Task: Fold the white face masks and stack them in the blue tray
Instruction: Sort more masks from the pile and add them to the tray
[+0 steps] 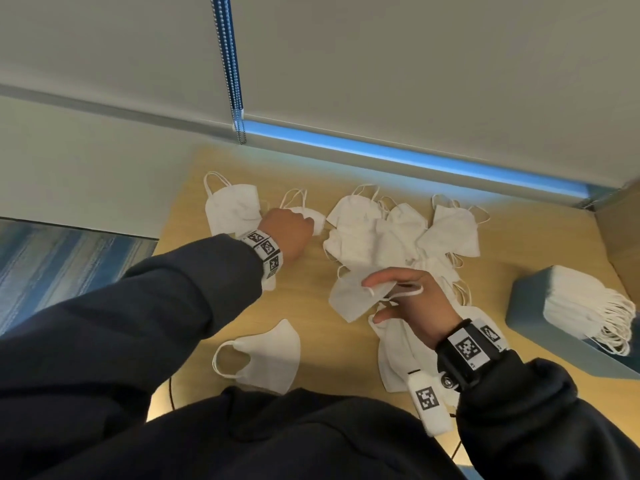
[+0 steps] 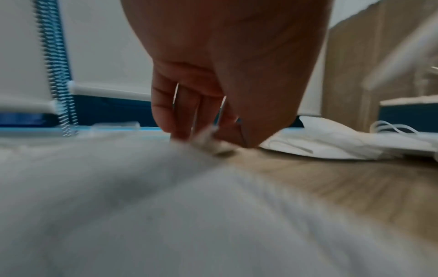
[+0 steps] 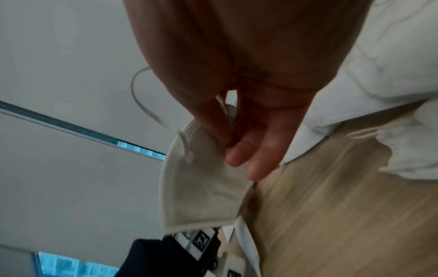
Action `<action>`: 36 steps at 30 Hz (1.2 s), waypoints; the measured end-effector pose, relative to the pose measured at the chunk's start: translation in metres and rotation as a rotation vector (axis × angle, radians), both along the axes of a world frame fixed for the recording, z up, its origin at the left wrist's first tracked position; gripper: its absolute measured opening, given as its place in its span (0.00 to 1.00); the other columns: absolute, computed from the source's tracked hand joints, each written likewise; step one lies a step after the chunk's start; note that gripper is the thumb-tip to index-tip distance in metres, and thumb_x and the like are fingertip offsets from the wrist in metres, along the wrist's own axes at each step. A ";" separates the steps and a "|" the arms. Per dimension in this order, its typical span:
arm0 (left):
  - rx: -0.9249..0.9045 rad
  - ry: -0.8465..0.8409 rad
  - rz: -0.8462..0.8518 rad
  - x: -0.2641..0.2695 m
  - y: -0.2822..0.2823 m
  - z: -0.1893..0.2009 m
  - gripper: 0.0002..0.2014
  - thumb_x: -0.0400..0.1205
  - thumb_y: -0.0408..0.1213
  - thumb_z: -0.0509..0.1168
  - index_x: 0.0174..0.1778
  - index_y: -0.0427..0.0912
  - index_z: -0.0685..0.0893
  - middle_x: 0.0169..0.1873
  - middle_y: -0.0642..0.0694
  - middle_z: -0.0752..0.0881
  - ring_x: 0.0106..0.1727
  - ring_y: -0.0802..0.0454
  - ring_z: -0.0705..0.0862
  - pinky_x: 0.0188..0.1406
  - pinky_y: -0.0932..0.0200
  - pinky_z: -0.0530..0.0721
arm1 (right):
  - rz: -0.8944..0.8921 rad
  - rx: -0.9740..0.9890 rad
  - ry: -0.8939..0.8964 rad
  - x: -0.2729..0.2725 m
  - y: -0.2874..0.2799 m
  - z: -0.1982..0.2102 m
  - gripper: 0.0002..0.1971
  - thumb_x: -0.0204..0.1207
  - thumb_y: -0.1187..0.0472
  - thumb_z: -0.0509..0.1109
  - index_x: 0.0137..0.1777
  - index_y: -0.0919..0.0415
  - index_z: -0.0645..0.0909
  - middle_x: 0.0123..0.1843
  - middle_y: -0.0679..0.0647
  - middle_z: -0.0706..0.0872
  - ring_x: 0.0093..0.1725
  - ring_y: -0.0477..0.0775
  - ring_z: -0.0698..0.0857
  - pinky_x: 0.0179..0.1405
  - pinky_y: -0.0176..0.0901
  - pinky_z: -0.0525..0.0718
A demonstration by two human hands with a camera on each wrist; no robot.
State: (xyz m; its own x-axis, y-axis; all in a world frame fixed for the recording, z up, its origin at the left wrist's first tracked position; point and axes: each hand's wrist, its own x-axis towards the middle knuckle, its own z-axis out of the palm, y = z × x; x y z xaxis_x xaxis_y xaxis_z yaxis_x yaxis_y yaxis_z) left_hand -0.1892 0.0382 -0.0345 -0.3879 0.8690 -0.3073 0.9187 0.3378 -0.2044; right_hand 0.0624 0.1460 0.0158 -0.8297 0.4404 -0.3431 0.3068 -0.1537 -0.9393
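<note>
Wood table [image 1: 311, 327] below lowered window blind [image 1: 415, 64]. Blue tray [image 1: 530, 306] at right edge, stacked masks [image 1: 581, 299] inside. Loose mask pile [image 1: 381, 233] centre. Right hand [image 1: 412, 299] holds folded mask [image 1: 349, 296]. Left hand [image 1: 287, 233] pinches small mask [image 1: 313, 218] on table.

The left hand [image 1: 289, 233] covers most of a small crumpled white fabric mask [image 1: 313, 219], and in the left wrist view its fingertips [image 2: 176, 129] smear into a blur where they meet the cloth, so the grip itself can't be read. A soft grey-white fabric blur [image 2: 142, 206] fills that view's lower half. The blue plastic tray [image 1: 530, 306] runs off the right edge of the head view. The right hand [image 1: 408, 299] hides part of the flat white folded mask [image 1: 353, 296] it holds, and the masks piled beneath it overlap too much to count.
</note>
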 end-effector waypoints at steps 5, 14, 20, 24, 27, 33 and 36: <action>0.415 -0.311 0.359 -0.001 -0.027 0.012 0.14 0.85 0.42 0.61 0.65 0.50 0.86 0.46 0.43 0.90 0.42 0.43 0.86 0.41 0.55 0.81 | 0.073 -0.208 0.009 0.009 -0.004 0.000 0.26 0.70 0.77 0.57 0.66 0.74 0.86 0.52 0.52 0.93 0.49 0.49 0.88 0.62 0.64 0.88; 1.281 -1.266 0.869 0.043 -0.104 0.039 0.22 0.79 0.16 0.60 0.38 0.49 0.88 0.55 0.47 0.91 0.57 0.51 0.90 0.44 0.55 0.88 | -0.332 -0.107 -0.062 -0.005 -0.014 0.002 0.24 0.86 0.50 0.68 0.30 0.63 0.83 0.34 0.54 0.85 0.35 0.53 0.83 0.34 0.42 0.81; 0.991 -1.004 0.604 0.046 -0.140 0.035 0.18 0.81 0.28 0.61 0.46 0.52 0.94 0.54 0.57 0.91 0.53 0.62 0.87 0.54 0.59 0.84 | -0.458 -0.094 -0.047 -0.016 -0.016 -0.001 0.21 0.75 0.46 0.79 0.34 0.61 0.77 0.33 0.60 0.74 0.32 0.57 0.76 0.29 0.42 0.74; 0.849 -0.877 0.487 0.059 -0.133 0.046 0.22 0.80 0.64 0.60 0.49 0.54 0.93 0.47 0.58 0.91 0.49 0.58 0.87 0.55 0.49 0.85 | -0.441 -0.116 0.097 -0.024 -0.026 0.008 0.23 0.69 0.47 0.84 0.40 0.66 0.79 0.38 0.65 0.71 0.39 0.62 0.73 0.41 0.53 0.73; 0.863 -0.999 0.458 0.080 -0.114 0.050 0.39 0.79 0.76 0.55 0.49 0.40 0.92 0.44 0.44 0.91 0.47 0.47 0.88 0.54 0.39 0.84 | -0.364 -0.029 0.133 -0.030 -0.035 0.011 0.26 0.75 0.57 0.81 0.25 0.61 0.68 0.25 0.55 0.67 0.27 0.54 0.67 0.29 0.41 0.68; 0.997 -1.088 0.423 0.099 -0.091 0.057 0.08 0.82 0.47 0.73 0.37 0.53 0.90 0.28 0.58 0.86 0.31 0.57 0.82 0.36 0.53 0.81 | -0.249 0.074 0.107 -0.030 -0.037 0.004 0.18 0.74 0.75 0.75 0.29 0.60 0.74 0.26 0.53 0.70 0.28 0.49 0.68 0.30 0.41 0.69; 1.060 -1.056 0.489 0.093 -0.095 0.059 0.09 0.83 0.38 0.74 0.39 0.56 0.91 0.30 0.58 0.88 0.33 0.58 0.83 0.37 0.55 0.79 | -0.307 0.060 0.027 -0.026 -0.033 0.001 0.16 0.70 0.80 0.70 0.45 0.57 0.76 0.28 0.52 0.76 0.29 0.53 0.76 0.30 0.43 0.78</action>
